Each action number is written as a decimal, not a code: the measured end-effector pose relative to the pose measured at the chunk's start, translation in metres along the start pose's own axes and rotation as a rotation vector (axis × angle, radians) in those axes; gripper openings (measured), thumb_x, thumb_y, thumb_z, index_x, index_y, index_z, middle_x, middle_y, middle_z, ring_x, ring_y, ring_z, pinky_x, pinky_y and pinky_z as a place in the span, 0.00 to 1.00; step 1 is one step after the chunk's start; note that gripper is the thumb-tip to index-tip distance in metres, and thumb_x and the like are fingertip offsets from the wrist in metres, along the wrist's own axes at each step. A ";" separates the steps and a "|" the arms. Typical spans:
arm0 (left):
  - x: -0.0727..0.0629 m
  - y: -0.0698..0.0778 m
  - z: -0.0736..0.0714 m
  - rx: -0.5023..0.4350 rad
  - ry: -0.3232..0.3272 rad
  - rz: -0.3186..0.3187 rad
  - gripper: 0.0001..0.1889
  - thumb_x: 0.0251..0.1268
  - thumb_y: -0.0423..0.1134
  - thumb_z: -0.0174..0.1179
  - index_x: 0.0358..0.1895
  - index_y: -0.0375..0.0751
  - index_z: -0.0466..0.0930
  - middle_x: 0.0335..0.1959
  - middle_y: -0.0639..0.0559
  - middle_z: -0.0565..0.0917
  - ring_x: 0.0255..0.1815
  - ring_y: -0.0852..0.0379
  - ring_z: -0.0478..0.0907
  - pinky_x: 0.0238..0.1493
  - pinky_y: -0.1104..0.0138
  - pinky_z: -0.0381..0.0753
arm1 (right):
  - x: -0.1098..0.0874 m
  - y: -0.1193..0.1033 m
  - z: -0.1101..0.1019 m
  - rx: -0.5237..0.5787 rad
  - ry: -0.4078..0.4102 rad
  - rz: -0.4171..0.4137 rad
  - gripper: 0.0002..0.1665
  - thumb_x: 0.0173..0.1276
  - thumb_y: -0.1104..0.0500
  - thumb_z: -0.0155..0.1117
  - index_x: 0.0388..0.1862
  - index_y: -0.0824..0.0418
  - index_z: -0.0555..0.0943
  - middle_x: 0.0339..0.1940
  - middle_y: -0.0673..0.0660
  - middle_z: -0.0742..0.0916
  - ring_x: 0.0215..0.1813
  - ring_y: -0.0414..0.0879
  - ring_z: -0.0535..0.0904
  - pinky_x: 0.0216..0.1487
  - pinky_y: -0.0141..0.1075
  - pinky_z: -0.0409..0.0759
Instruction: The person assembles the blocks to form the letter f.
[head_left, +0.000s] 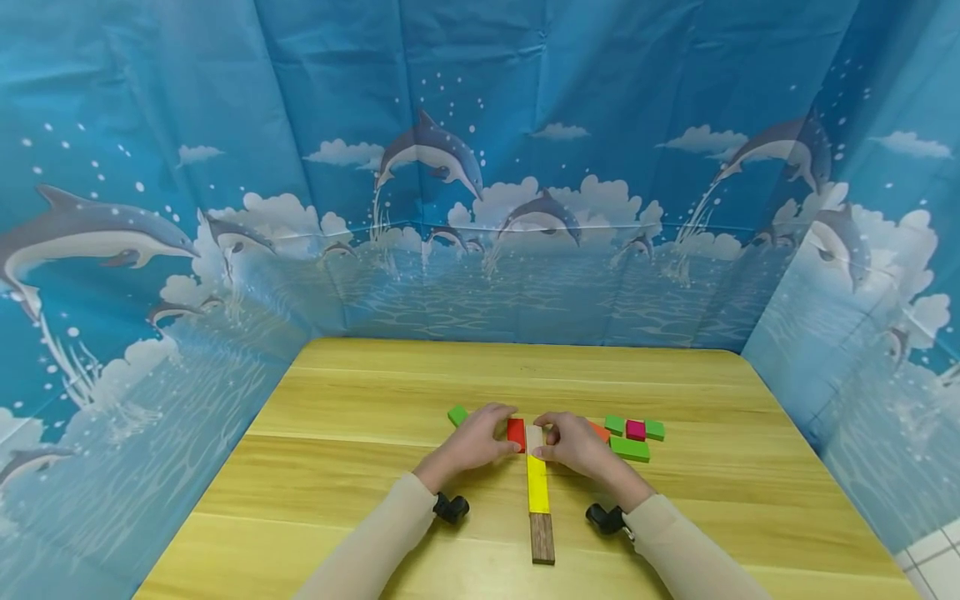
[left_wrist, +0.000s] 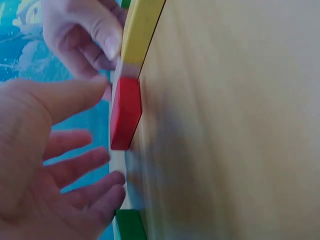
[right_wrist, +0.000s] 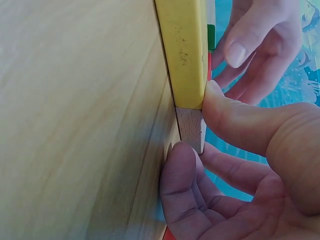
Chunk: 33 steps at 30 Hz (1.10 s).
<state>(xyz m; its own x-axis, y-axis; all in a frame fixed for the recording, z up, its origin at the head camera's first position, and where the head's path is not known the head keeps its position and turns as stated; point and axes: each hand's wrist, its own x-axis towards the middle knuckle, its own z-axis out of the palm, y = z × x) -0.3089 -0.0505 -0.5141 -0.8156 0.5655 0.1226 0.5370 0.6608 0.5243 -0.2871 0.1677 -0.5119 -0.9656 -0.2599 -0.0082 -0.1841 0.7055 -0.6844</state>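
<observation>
A pale wooden block (head_left: 533,437), a yellow block (head_left: 537,487) and a dark brown block (head_left: 542,537) lie end to end in a line on the table. Beside the pale block's left side lies a red block (head_left: 516,435). My right hand (head_left: 577,442) pinches the pale block, its thumb near the joint with the yellow one and a fingertip at the far end. Around the red block's left side is my left hand (head_left: 480,437), its fingers spread and loosely bent; in the left wrist view they look apart from the red block (left_wrist: 126,114).
A green block (head_left: 457,415) lies beyond the left hand. Right of the right hand are an orange block (head_left: 600,432), a long green block (head_left: 629,450), and a magenta block (head_left: 635,430) between two small green ones. A dolphin-print curtain (head_left: 525,283) hangs behind the wooden table (head_left: 345,400).
</observation>
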 end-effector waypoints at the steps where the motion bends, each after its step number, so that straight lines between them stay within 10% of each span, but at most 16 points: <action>1: 0.002 -0.001 -0.001 0.012 -0.019 0.001 0.33 0.69 0.48 0.67 0.74 0.42 0.69 0.71 0.47 0.72 0.71 0.47 0.68 0.67 0.53 0.71 | 0.000 0.000 0.000 0.001 0.001 0.001 0.27 0.62 0.60 0.76 0.61 0.62 0.81 0.29 0.51 0.80 0.27 0.46 0.73 0.28 0.38 0.72; 13: 0.017 -0.006 -0.005 0.080 -0.100 -0.036 0.28 0.65 0.53 0.69 0.65 0.47 0.78 0.64 0.53 0.76 0.66 0.51 0.68 0.63 0.58 0.73 | -0.001 0.002 0.001 -0.009 0.009 -0.015 0.27 0.63 0.59 0.76 0.60 0.63 0.81 0.29 0.52 0.80 0.27 0.46 0.73 0.28 0.37 0.72; 33: 0.014 0.004 -0.005 -0.123 0.099 -0.057 0.15 0.62 0.33 0.72 0.51 0.44 0.81 0.38 0.56 0.82 0.35 0.62 0.77 0.35 0.70 0.79 | -0.001 0.002 0.000 0.008 0.001 -0.010 0.28 0.63 0.59 0.76 0.61 0.63 0.81 0.28 0.52 0.80 0.26 0.47 0.72 0.28 0.38 0.71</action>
<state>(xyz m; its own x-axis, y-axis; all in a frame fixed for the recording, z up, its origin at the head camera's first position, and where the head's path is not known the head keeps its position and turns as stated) -0.3189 -0.0425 -0.5057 -0.8642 0.4738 0.1690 0.4641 0.6214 0.6312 -0.2869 0.1694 -0.5135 -0.9640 -0.2660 -0.0003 -0.1922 0.6975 -0.6903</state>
